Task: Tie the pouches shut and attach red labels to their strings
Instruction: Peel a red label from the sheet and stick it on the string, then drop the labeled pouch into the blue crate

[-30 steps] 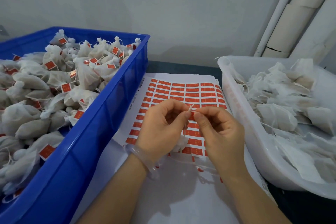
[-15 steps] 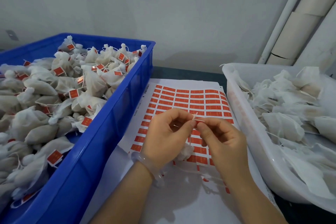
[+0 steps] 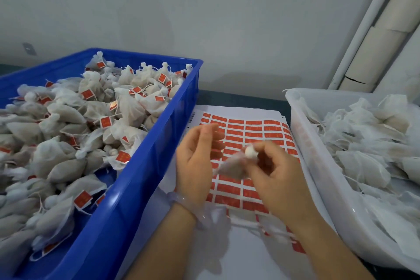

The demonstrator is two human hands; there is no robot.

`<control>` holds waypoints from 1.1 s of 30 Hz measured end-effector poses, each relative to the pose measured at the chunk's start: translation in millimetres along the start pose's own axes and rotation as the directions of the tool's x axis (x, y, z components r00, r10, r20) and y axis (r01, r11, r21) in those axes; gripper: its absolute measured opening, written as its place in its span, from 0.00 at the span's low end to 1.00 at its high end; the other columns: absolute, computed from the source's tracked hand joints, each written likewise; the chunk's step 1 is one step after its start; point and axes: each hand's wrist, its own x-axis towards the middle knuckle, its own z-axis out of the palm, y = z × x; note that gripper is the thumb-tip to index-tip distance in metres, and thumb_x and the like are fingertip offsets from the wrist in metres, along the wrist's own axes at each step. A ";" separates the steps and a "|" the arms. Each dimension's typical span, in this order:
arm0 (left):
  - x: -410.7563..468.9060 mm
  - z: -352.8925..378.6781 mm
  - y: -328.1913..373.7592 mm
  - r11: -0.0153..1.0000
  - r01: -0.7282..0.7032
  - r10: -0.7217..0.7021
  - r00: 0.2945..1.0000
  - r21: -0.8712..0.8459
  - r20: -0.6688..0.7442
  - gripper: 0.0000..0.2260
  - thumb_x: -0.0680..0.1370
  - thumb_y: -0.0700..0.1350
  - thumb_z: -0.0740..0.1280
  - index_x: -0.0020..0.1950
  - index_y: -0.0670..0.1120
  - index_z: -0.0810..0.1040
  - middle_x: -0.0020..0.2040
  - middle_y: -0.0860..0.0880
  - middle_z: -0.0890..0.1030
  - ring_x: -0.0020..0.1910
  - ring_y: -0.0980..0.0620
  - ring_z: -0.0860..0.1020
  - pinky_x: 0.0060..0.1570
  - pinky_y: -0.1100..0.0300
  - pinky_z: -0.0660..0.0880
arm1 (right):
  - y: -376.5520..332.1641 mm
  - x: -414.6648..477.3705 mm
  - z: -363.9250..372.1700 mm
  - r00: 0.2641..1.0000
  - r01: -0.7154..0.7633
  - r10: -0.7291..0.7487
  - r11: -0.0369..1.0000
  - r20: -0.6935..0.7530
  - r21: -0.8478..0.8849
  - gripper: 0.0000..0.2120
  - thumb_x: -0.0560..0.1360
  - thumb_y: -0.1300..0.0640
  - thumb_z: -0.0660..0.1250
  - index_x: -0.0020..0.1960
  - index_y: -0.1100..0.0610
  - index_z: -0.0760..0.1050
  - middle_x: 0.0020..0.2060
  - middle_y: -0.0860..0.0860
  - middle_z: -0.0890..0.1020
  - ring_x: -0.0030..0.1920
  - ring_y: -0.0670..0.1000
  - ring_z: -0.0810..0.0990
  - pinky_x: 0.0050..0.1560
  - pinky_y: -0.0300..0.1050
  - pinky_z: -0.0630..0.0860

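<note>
Pouch (image 3: pixel 231 167) is hanging just left of and below the right grip, over the label sheet (image 3: pixel 254 129) on the surface, probably so a red label is within reach. Blue crate (image 3: pixel 145 166) of labelled pouches is sitting left of both grips and white tub (image 3: pixel 302 143) of untied ones to the right, so work seems to be passing right to left.

Right hand (image 3: pixel 275 175) is pinching the pouch's gathered neck, grip pressed together. Blur is hiding the string. Left hand (image 3: pixel 197 161) is hovering beside the pouch, grip loosely spread, holding nothing.

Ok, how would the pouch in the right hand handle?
Probably floppy: the pouch sags below its bunched top in the right hand. Likely light: a pinch carries it. Unlikely to roll; those in the blue bin lie slumped.
</note>
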 end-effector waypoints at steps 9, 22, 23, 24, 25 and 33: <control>14.2 -6.5 -7.9 0.963 0.222 -0.254 0.939 -0.156 -0.231 0.24 0.80 0.60 0.51 0.39 0.52 0.82 0.39 0.49 0.84 0.36 0.54 0.83 0.40 0.57 0.76 | -93.4 111.7 51.0 0.991 0.132 -0.132 0.964 -0.014 0.229 0.04 0.77 0.61 0.64 0.45 0.54 0.73 0.38 0.46 0.78 0.40 0.52 0.82 0.43 0.51 0.81; -2.4 -0.5 -3.3 0.970 0.147 -0.183 0.966 0.196 0.184 0.09 0.78 0.53 0.61 0.47 0.51 0.78 0.40 0.57 0.84 0.39 0.57 0.83 0.34 0.67 0.79 | -42.8 105.4 -26.3 0.990 -0.122 0.129 0.985 0.054 -0.123 0.06 0.76 0.50 0.65 0.51 0.48 0.71 0.42 0.41 0.77 0.37 0.42 0.81 0.35 0.33 0.75; -5.3 -1.0 -5.5 0.943 0.091 -0.181 0.947 0.320 0.265 0.09 0.77 0.55 0.62 0.46 0.53 0.79 0.42 0.60 0.83 0.41 0.59 0.83 0.37 0.67 0.79 | -37.8 101.5 -49.0 0.988 -0.147 0.153 0.976 0.026 -0.159 0.05 0.76 0.49 0.65 0.50 0.47 0.71 0.42 0.41 0.79 0.34 0.40 0.81 0.31 0.31 0.74; -7.9 -1.1 -7.6 0.891 0.024 -0.199 0.919 0.454 0.341 0.09 0.76 0.57 0.63 0.46 0.55 0.78 0.43 0.63 0.82 0.44 0.62 0.82 0.39 0.69 0.78 | -32.4 98.0 -70.3 0.982 -0.184 0.188 0.965 0.002 -0.185 0.03 0.75 0.49 0.65 0.47 0.46 0.72 0.41 0.41 0.80 0.33 0.39 0.81 0.29 0.32 0.73; -10.9 -0.8 -9.2 0.818 -0.038 -0.245 0.880 0.575 0.406 0.08 0.75 0.58 0.63 0.48 0.57 0.78 0.46 0.67 0.79 0.45 0.63 0.80 0.39 0.72 0.76 | -25.7 93.7 -90.3 0.972 -0.232 0.233 0.951 -0.022 -0.205 0.02 0.75 0.50 0.66 0.45 0.46 0.73 0.40 0.42 0.81 0.31 0.40 0.81 0.29 0.34 0.73; -18.8 1.7 -9.2 0.510 -0.180 -0.490 0.743 0.841 0.457 0.08 0.77 0.58 0.61 0.54 0.59 0.74 0.47 0.67 0.75 0.40 0.65 0.77 0.31 0.77 0.66 | 39.6 51.4 -166.2 0.763 -0.566 0.643 0.712 0.061 -0.416 0.06 0.74 0.59 0.68 0.50 0.59 0.78 0.40 0.51 0.83 0.36 0.47 0.78 0.32 0.39 0.70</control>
